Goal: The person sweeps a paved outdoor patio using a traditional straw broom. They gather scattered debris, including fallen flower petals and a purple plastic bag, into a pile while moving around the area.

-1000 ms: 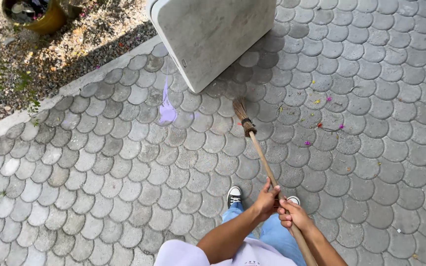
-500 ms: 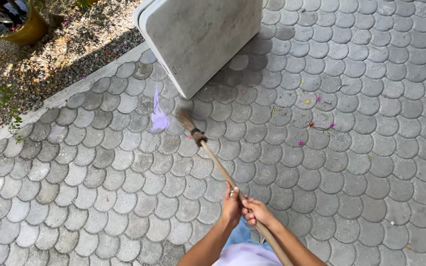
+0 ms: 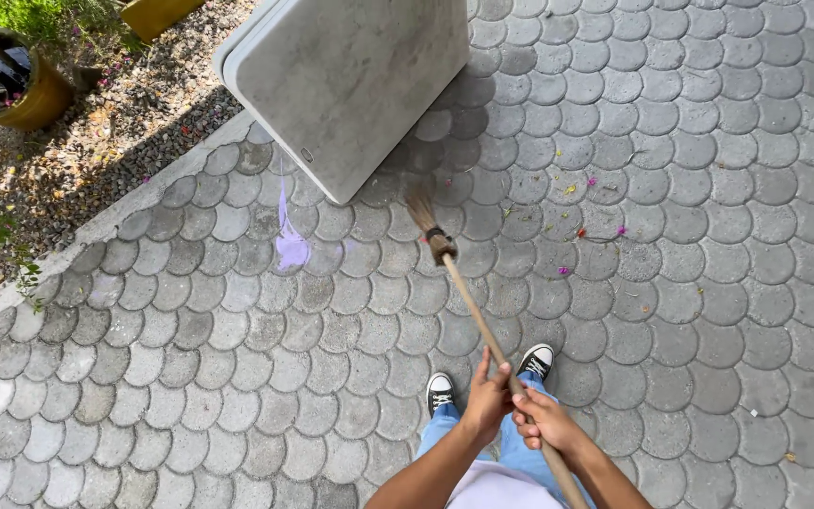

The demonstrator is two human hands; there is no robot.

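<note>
Head view: left hand [image 3: 485,401] and right hand [image 3: 546,421] both clamped on broom [image 3: 482,325], left higher up the handle. Long axis runs up-left from the grip; bristle head [image 3: 423,209] on paving [image 3: 708,283], near grey slab [image 3: 350,85]. Petals [image 3: 584,219] lie right.
</note>
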